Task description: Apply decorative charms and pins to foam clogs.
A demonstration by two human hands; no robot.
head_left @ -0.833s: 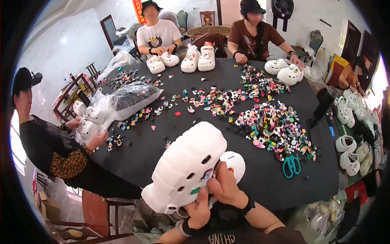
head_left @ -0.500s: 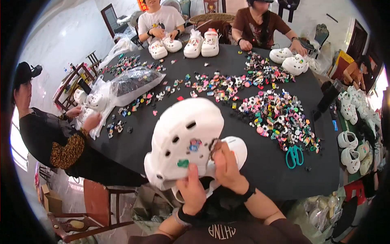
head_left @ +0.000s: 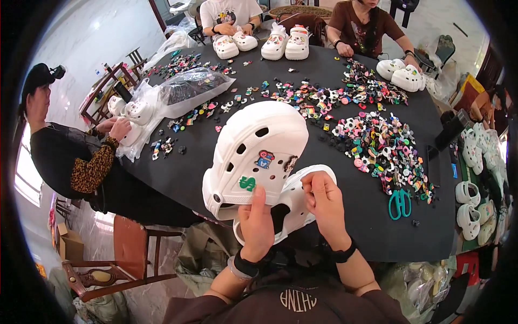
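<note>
My left hand (head_left: pixel 257 224) grips a white clog (head_left: pixel 243 140) by its heel side, thumb on the upper. Fixed on that upper are a green charm (head_left: pixel 247 183), a blue and red charm (head_left: pixel 265 159) and, at its right side, a dark brown charm (head_left: pixel 291 163). Several of its holes are bare. A second white clog (head_left: pixel 294 197) rests behind and below it at the table edge, partly covered. My right hand (head_left: pixel 325 200) is apart from the held clog, over the second one, its fingers curled together; whatever they may hold is hidden.
A big heap of colourful charms (head_left: pixel 377 146) lies right on the black table (head_left: pixel 356 232), with teal scissors (head_left: pixel 400 204) beside it. More charms spread behind. Decorated clogs (head_left: pixel 286 43) stand at the far edge. A co-worker (head_left: pixel 65 151) handles clogs at left; others sit opposite.
My right hand has let go of the brown charm at the clog's side and drawn back to the right. The held clog has turned slightly, showing its charms more fully. The view has shifted.
</note>
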